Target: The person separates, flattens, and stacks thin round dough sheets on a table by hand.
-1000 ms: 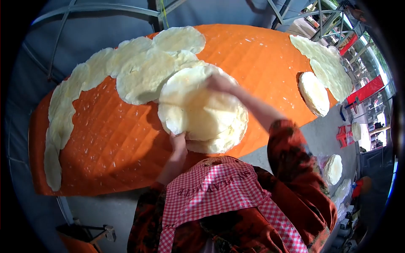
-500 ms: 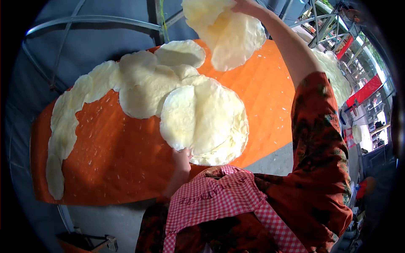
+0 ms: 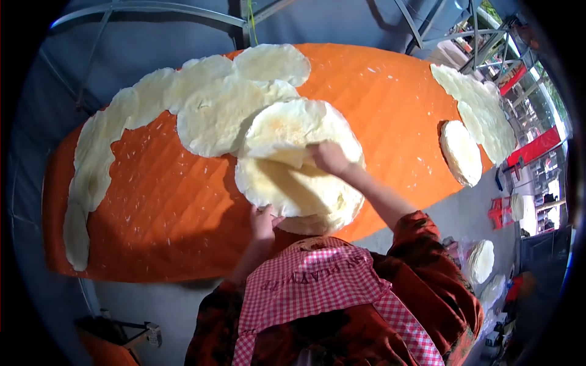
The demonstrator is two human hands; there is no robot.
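Observation:
A pile of thin, round, pale flatbreads (image 3: 305, 128) lies near the middle of the orange table, close in front of me. At its near left rim my left hand (image 3: 264, 222) pinches the edge of the top flatbread. My right hand (image 3: 331, 158) is over the middle of the pile, fingers closed on a raised fold of a thin flatbread. Its fingertips are partly hidden, and its shadow falls across the sheet. Touching the pile on the left, overlapping single flatbreads (image 3: 210, 119) run in a curved row along the table's back and left edges.
White crumbs dot the orange tabletop (image 3: 171, 207). A smaller flatbread stack (image 3: 461, 152) sits at the right end beside more spread sheets (image 3: 482, 110). Metal frame bars (image 3: 146, 7) stand behind the table. A red stool (image 3: 500, 212) and a bagged stack (image 3: 480, 261) are at the right.
My right hand has come down from the upper right, where it held a flatbread in the air, onto the pile. My left hand stays at the pile's near edge. The view has shifted slightly.

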